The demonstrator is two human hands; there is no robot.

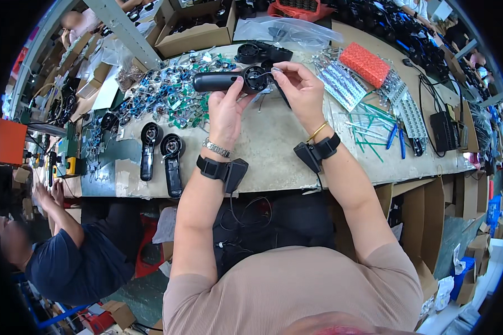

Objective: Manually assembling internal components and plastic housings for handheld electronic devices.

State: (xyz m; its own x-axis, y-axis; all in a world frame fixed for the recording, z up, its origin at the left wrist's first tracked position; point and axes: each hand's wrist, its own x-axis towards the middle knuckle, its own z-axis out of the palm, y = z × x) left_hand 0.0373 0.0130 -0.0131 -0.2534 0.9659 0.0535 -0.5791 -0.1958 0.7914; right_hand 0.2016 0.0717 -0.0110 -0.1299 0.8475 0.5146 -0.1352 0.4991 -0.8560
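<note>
My left hand (227,109) is closed around a black handheld fan housing (212,81), which lies sideways with its handle to the left and its round, open head to the right. At the head's right edge, my right hand (302,92) pinches what looks like a thin wire between thumb and fingertips; its far end is too small to make out. More black fan parts (251,53) lie just beyond my hands. Closer to me on the left, two black fan housings, one (147,153) beside the other (173,162), rest on the worktable (251,156).
Small circuit boards with wires (173,92) are heaped at left. On the right are a red bubble-wrapped pack (365,65), board panels (341,84), green sticks (369,128), blue pens (397,137) and a black power adapter (444,131). A co-worker (84,245) sits at left.
</note>
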